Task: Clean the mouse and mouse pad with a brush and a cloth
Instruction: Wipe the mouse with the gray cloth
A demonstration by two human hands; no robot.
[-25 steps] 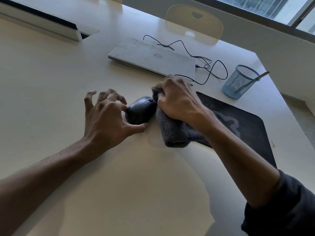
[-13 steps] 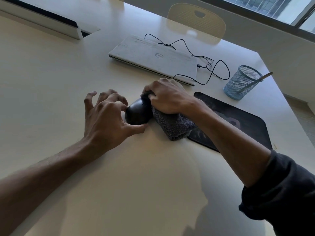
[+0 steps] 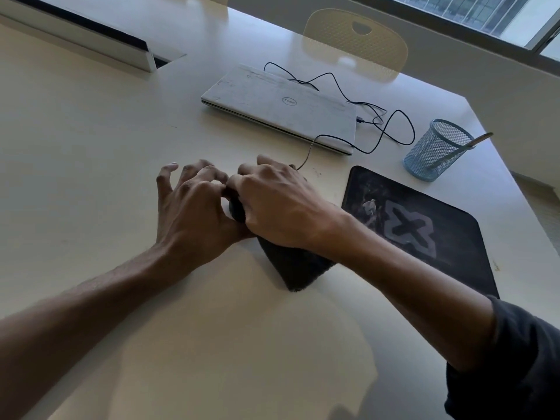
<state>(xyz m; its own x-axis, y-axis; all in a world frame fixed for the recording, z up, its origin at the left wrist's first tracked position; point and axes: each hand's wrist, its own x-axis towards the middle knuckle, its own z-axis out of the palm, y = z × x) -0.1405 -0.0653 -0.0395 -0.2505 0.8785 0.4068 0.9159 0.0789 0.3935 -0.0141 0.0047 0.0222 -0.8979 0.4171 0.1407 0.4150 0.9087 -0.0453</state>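
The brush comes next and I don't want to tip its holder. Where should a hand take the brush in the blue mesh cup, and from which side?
Probably by the grey brush handle, on the bare stretch that leans out over the rim of the blue wire-mesh cup toward the right. Come from above and the right, fingers across the handle, and draw it out along its slant. Its working end is hidden inside the cup.

Pale table (image 3: 91, 165) fills most of view. Closed white laptop (image 3: 281, 107) lies flat on it, logo up, lid scuffed. Thin black cable (image 3: 394, 116) loops loosely on the table between laptop's right end and a blue mesh cup (image 3: 436, 150); plugs into laptop's right side. Cup stands upright near the table's right edge. Perforated cream chair back (image 3: 354, 43) behind the far edge. Long white raised strip (image 3: 91, 40) at far left. Window (image 3: 485, 16) top right.
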